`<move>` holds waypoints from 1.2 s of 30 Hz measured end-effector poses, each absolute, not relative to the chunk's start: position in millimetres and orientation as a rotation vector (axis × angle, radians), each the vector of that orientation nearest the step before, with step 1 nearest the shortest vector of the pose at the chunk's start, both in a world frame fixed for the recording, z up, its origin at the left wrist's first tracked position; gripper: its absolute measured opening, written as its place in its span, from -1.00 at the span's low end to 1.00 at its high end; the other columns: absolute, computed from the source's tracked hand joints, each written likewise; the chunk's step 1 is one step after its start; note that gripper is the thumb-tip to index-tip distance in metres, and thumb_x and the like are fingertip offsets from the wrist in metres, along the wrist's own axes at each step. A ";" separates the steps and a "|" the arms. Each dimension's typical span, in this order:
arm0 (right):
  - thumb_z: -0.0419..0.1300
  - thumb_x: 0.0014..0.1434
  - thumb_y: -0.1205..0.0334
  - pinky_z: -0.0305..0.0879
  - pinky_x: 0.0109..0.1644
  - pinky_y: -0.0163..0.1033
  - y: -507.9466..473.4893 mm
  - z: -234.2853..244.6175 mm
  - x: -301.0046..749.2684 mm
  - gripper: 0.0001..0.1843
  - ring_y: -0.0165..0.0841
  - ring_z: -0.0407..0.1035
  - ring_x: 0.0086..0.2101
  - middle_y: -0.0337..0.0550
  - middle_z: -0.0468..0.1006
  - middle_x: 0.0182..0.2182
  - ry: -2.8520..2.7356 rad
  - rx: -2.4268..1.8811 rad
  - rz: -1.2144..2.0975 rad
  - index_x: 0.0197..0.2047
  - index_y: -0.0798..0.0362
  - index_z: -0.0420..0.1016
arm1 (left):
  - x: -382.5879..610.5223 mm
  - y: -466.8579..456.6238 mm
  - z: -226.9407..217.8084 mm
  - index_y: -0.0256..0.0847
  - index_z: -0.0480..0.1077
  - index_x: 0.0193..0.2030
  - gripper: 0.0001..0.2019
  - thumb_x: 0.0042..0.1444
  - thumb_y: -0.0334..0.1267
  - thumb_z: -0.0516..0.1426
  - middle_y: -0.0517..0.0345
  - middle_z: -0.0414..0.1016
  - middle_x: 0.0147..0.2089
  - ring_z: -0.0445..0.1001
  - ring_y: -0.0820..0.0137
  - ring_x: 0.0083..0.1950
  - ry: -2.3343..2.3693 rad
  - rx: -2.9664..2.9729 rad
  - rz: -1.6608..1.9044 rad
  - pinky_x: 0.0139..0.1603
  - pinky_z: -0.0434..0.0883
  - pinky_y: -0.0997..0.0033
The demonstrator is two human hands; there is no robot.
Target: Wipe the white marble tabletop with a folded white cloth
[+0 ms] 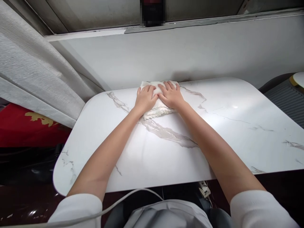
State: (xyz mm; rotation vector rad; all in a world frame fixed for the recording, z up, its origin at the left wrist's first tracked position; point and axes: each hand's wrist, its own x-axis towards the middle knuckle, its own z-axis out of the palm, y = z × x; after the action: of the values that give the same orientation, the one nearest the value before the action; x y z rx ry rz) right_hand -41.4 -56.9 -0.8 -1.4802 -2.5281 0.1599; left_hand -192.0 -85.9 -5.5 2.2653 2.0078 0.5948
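Note:
A folded white cloth (159, 110) with a wavy edge lies at the far side of the white marble-patterned table (152, 164). My left hand (146, 97) rests flat on the cloth's left part, fingers stretched out and slightly apart. On its right part lies my right hand (171, 95), palm down with the fingers spread. The two thumbs come close together near the cloth's middle. Both palms hide much of the cloth beneath them.
A pale wall (152, 53) stands behind the table's far edge. At the left hangs a grey-white curtain (40, 60), with a red cloth (30, 129) below it. A white cable (128, 193) crosses in front of the near edge. A power strip (204, 190) is under the table.

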 end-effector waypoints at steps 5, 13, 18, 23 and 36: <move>-0.22 0.41 0.04 -0.29 0.42 0.21 -91.2 -1.2 -38.1 -0.36 -0.12 -0.18 0.42 0.07 -0.01 0.45 -2.548 -1.458 0.180 0.47 0.06 0.05 | -188.6 -127.2 -1.3 -0.25 0.26 0.27 -0.59 0.34 -0.25 -0.11 -0.15 0.28 0.37 0.18 0.17 0.41 2.036 2.297 0.479 0.47 -0.07 -0.07; -0.22 0.43 0.04 -0.26 0.42 0.19 -175.3 1.1 -24.5 -0.36 -0.10 -0.18 0.42 0.09 -0.01 0.45 -2.563 -1.475 0.148 0.47 0.08 0.04 | -180.0 -207.6 0.4 -0.34 0.23 0.31 -0.55 0.37 -0.24 -0.14 -0.23 0.19 0.43 0.11 0.13 0.47 2.012 2.420 0.325 0.48 -0.07 -0.13; -0.20 0.43 0.03 -0.23 0.42 0.22 -230.9 -0.4 -14.2 -0.37 -0.07 -0.18 0.42 0.09 0.00 0.45 -2.568 -1.503 0.073 0.47 0.08 0.04 | -173.4 -259.5 2.3 -0.37 0.23 0.32 -0.53 0.38 -0.23 -0.15 -0.27 0.18 0.43 0.09 0.08 0.48 1.925 2.527 0.303 0.47 -0.04 -0.20; -0.19 0.43 0.03 -0.23 0.42 0.23 -268.4 -3.9 -11.0 -0.37 -0.05 -0.18 0.42 0.12 0.02 0.44 -2.580 -1.432 0.021 0.47 0.08 0.06 | -172.7 -301.3 1.5 -0.37 0.24 0.31 -0.55 0.40 -0.23 -0.16 -0.28 0.21 0.41 0.10 0.05 0.47 1.910 2.572 0.379 0.45 0.02 -0.24; -0.22 0.41 0.03 -0.19 0.39 0.35 -294.9 -1.5 -40.3 -0.34 0.08 -0.11 0.40 0.22 0.07 0.41 -2.612 -1.224 0.083 0.45 0.14 0.14 | -201.3 -344.0 2.4 -0.20 0.25 0.33 -0.54 0.38 -0.18 -0.16 -0.15 0.22 0.43 0.13 0.14 0.47 2.054 2.400 0.409 0.48 0.04 -0.16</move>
State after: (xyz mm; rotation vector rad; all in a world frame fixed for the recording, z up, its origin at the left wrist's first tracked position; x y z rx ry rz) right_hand -40.3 -294.9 -1.5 -1.2235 -2.6120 0.0831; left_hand -201.3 -344.0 2.4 2.4000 2.0538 0.4089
